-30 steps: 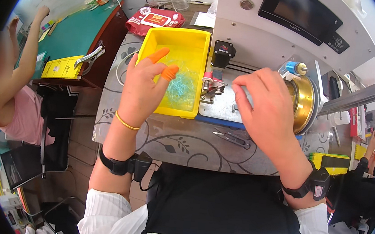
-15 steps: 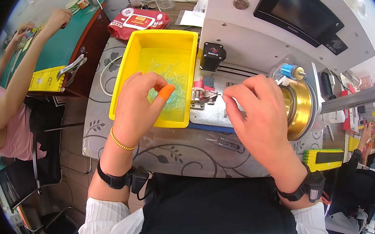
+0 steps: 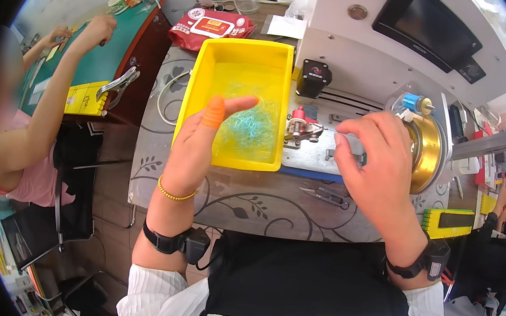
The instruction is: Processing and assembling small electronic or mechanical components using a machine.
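My left hand [image 3: 194, 145] is over the near left part of a yellow tray [image 3: 273, 151], its forefinger stretched out and an orange cover on one digit. It holds nothing I can see. A loose heap of fine pale-blue strands [image 3: 249, 124] lies in the tray. My right hand [image 3: 382, 165] hovers above the machine's metal bed [image 3: 311, 158], thumb and forefinger tips drawn close together in a pinch. Whatever is between them is too small to make out. Left of those fingertips stands a small clamp-like fitting with a red knob [image 3: 298, 114].
A gold spool [image 3: 424, 154] and a blue thread reel [image 3: 412, 102] sit right of my right hand. Thread snips [image 3: 326, 195] lie in front of the machine. Behind the tray rests a red wipes pack [image 3: 200, 28]. A co-worker's arm [image 3: 56, 94] is at the green table, left.
The view has shifted, moving the scene rightward. My left hand has turned, its forefinger now extended away from the thumb. My right fingertips have drawn away from the red-knobbed fitting, to the right.
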`<action>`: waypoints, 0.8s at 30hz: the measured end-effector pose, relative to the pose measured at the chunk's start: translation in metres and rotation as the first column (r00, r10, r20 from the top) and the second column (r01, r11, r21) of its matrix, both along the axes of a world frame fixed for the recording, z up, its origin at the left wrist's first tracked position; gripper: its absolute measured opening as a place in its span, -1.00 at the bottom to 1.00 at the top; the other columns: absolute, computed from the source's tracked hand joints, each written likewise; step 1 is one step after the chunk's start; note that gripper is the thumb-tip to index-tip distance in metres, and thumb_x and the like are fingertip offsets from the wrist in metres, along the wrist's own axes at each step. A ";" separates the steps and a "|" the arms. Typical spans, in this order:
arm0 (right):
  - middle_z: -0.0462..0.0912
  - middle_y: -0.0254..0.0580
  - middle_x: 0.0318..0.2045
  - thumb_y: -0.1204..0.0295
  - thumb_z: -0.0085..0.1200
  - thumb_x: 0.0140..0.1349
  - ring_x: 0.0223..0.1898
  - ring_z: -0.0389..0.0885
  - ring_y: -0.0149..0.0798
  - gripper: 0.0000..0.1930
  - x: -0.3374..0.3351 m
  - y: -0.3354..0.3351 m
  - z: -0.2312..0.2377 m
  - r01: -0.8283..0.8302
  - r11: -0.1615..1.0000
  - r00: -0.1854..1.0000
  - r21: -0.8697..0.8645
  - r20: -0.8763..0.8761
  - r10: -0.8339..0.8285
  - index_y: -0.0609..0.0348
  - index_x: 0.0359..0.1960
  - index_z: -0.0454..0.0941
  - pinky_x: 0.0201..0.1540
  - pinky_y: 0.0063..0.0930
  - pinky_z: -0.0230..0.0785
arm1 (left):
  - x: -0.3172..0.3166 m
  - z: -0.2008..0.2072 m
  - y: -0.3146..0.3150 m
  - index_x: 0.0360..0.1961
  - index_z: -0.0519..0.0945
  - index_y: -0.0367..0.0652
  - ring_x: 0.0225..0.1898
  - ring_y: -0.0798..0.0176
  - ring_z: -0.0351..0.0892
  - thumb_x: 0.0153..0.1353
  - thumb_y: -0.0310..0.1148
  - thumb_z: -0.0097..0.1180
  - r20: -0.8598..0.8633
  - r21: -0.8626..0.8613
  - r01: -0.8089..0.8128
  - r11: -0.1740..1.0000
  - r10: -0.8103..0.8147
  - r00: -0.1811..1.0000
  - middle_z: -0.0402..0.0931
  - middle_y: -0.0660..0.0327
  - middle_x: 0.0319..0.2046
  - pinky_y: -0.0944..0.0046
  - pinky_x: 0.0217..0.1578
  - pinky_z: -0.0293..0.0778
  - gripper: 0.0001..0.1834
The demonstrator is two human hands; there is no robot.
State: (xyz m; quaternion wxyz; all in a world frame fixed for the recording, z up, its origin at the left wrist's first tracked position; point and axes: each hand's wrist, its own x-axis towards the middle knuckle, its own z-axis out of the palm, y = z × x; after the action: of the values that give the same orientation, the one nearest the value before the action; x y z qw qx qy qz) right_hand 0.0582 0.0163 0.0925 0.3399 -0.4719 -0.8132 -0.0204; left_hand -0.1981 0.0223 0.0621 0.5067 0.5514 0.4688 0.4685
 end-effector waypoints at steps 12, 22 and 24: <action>0.46 -0.29 -0.42 0.53 0.22 -0.04 -0.30 0.48 -0.18 -0.85 0.004 0.008 -0.002 -0.076 0.981 0.985 0.180 -0.140 0.102 0.07 -0.42 0.52 -0.24 -0.31 0.28 | 0.041 0.011 -0.033 -0.01 0.52 -0.29 0.01 0.23 0.54 0.47 -0.23 -0.16 -0.054 0.236 -0.100 0.967 0.116 0.992 0.56 0.08 -0.03 0.26 0.08 0.38 -0.65; 0.58 -0.32 -0.51 0.46 0.08 0.32 -0.66 0.41 -0.59 -0.89 0.147 -0.092 0.006 0.259 0.950 0.679 -0.174 -0.667 -0.307 0.18 -0.18 0.54 -0.59 -0.73 0.21 | 0.168 0.060 -0.066 0.22 0.33 -0.24 -0.27 0.30 0.62 0.43 -0.37 -0.11 0.195 0.117 0.639 0.760 -0.649 0.736 0.59 0.09 -0.20 0.33 -0.19 0.53 -0.62; 0.53 -0.38 -0.55 0.43 0.05 0.35 -0.69 0.32 -0.66 -0.86 0.179 -0.084 0.000 0.263 0.907 0.482 -0.329 -0.770 -0.418 0.19 -0.13 0.52 -0.62 -0.77 0.14 | 0.205 0.061 -0.068 0.26 0.28 -0.21 -0.34 0.27 0.64 0.43 -0.36 -0.11 0.188 0.054 0.705 0.707 -0.700 0.689 0.60 0.07 -0.25 0.34 -0.25 0.54 -0.59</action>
State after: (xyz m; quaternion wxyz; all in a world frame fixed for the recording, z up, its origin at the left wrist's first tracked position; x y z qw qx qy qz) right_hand 0.2371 -0.0675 0.0925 0.6292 -0.6037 -0.4452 0.2037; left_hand 0.0073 -0.0457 0.1231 0.6967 0.6342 0.1758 0.2853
